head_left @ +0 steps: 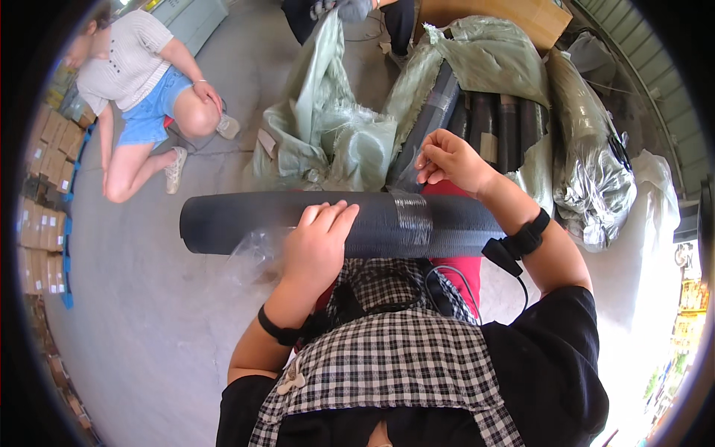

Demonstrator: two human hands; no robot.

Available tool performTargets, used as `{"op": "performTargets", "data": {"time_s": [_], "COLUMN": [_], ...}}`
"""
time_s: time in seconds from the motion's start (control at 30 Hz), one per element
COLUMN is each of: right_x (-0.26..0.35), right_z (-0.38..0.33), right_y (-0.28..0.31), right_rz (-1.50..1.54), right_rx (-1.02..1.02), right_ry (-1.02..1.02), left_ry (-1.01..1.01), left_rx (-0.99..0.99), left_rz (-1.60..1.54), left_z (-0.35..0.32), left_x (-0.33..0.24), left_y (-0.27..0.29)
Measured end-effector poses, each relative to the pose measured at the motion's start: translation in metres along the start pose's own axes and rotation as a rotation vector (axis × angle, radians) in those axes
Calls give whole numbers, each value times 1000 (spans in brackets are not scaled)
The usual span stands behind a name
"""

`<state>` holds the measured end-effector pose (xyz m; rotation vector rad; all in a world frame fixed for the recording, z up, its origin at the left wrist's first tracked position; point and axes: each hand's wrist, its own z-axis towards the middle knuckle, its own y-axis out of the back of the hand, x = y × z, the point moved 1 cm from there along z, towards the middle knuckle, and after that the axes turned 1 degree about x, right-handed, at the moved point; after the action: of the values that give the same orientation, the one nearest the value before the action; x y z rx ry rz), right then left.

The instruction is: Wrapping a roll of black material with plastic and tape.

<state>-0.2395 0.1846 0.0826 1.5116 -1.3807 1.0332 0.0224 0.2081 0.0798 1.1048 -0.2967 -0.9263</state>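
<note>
A black rolled-up mat (298, 212) lies crosswise over my lap, with a shiny clear band (412, 220) wrapped round it right of the middle. My left hand (320, 238) rests on the roll, its fingers stretched flat over the top. Crumpled clear plastic (257, 253) sticks out beside that hand; whether the palm holds any of it is hidden. Just above the roll's far side, my right hand (456, 162) is closed in a pinch on thin clear film (407, 179), which hangs toward the band.
Beyond the roll, a pale green woven sack (491, 56) holds several black rolls (484, 123). A loose woven sack (320, 141) lies left of it, a wrapped bundle (588, 164) right. One person (141, 82) crouches at far left; another's gloved hand (354, 9) grips the loose sack. Stacked cartons (48, 223) line the left.
</note>
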Motion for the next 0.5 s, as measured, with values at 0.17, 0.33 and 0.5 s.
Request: {"op": "performTargets", "data": {"time_s": [0.17, 0.33, 0.5], "right_x": [26, 42, 28], "right_z": [-24, -43, -24], "right_y": [-9, -9, -1], "right_rz": [-57, -6, 171], "right_rx": [133, 149, 51], "right_ry": [117, 176, 330], "left_ry": [90, 279, 578], "left_rx": [106, 220, 878], "left_rz": [-176, -321, -751], "left_z": [-1, -24, -83], "left_x": [-1, 9, 19], "left_y": [44, 77, 81]}}
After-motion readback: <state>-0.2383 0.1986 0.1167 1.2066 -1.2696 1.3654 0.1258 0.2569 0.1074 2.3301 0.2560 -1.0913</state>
